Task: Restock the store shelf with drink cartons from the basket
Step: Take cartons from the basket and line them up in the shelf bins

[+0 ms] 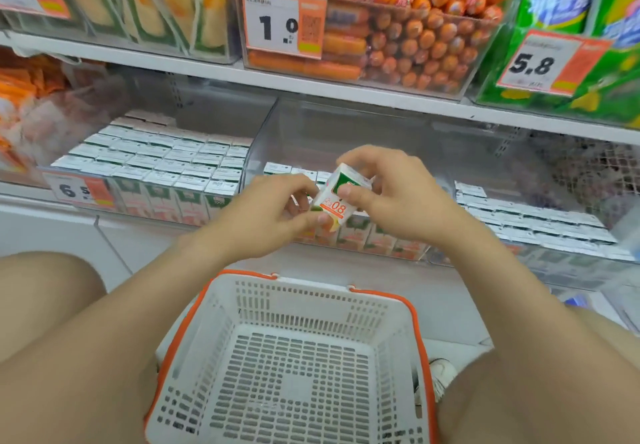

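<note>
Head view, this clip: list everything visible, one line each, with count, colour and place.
carton: one, white with green and orange print, held in both hands above the basket
basket: one, white with orange rim, on the floor between the knees, no cartons visible inside
shelf cartons: many, white tops, in clear bins on the lower shelf
sausages: many, orange, bin on the upper shelf
price tags: four, white and orange, on bin fronts
left hand: grip on the carton's lower end
right hand: grip on its upper end
</note>
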Available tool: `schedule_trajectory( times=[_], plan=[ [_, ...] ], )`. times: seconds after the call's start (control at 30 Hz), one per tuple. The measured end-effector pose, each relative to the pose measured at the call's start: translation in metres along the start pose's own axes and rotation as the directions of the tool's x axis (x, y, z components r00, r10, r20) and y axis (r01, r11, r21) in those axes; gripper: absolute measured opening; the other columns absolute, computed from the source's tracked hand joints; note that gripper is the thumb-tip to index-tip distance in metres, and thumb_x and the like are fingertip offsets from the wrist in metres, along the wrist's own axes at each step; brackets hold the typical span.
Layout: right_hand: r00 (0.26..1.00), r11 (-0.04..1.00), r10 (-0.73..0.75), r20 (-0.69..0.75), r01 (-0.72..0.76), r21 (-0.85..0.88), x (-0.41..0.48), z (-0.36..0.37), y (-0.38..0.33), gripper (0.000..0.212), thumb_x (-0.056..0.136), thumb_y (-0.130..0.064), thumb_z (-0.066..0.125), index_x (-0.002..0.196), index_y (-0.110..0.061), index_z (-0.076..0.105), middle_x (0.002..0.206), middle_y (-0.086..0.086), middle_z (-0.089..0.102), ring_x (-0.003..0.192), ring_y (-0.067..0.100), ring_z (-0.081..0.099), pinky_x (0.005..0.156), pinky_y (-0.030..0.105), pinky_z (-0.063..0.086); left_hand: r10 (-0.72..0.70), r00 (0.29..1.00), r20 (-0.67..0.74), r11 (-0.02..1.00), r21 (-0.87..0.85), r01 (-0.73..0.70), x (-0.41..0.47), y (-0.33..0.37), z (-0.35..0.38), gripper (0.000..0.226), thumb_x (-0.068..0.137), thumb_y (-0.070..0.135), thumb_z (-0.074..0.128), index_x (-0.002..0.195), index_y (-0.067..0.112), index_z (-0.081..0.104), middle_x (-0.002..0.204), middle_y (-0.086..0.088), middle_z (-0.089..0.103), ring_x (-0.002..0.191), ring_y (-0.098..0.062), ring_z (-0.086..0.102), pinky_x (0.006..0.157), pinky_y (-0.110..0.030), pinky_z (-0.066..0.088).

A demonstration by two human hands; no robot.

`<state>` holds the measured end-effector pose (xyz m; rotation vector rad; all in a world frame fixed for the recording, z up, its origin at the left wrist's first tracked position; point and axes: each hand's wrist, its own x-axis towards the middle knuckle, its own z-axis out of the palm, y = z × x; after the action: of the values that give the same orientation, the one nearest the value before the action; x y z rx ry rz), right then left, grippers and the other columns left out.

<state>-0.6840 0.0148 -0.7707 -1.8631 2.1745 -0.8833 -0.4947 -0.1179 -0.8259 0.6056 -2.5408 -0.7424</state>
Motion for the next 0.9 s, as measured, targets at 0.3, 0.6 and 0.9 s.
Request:
schedule_trajectory(
  times=[0.3,0.6,0.9],
  plan=[
    [0.988,0.888,0.137,-0.072,-0.155,-0.433,0.034,-0.024,0.07,0.039,0.099,-0.015,0.066,0.135,-0.021,0.053,0.116,0.015,0.056,0.103,0.041,0.057,0.079,0.042,0.045,0.105,0.991,-0.079,0.908,0.413,-0.063,0.032,0.008,0.029,0.024,0.096,0.039,0.066,0.117,0.026,0.068,0.112,0.002,0.061,0.108,-0.026,0.059,0.079,-0.038,0.049],
    [0.94,0.886,0.226,0.256,-0.089,-0.455,0.063,0.007,0.115,0.04,0.106,-0.016,0.053,0.146,-0.011,0.054,0.144,0.015,0.059,0.136,0.04,0.048,0.105,0.052,0.046,0.005,1.0,0.001,0.906,0.422,-0.005,0.044,0.007,0.04,0.02,0.094,0.044,0.07,0.091,0.029,0.057,0.092,0.007,0.053,0.096,-0.023,0.055,0.068,-0.036,0.042],
    [0.994,0.949,0.079,0.077,-0.051,-0.312,0.021,0.001,0.075,0.029,0.101,-0.037,0.056,0.124,-0.021,0.063,0.109,0.002,0.065,0.101,0.021,0.06,0.087,0.037,0.05,-0.048,0.988,-0.145,0.896,0.432,0.106,0.025,0.002,0.051,0.015,0.099,0.043,0.063,0.101,0.035,0.051,0.102,0.009,0.045,0.098,-0.023,0.041,0.08,-0.039,0.029]
  ],
)
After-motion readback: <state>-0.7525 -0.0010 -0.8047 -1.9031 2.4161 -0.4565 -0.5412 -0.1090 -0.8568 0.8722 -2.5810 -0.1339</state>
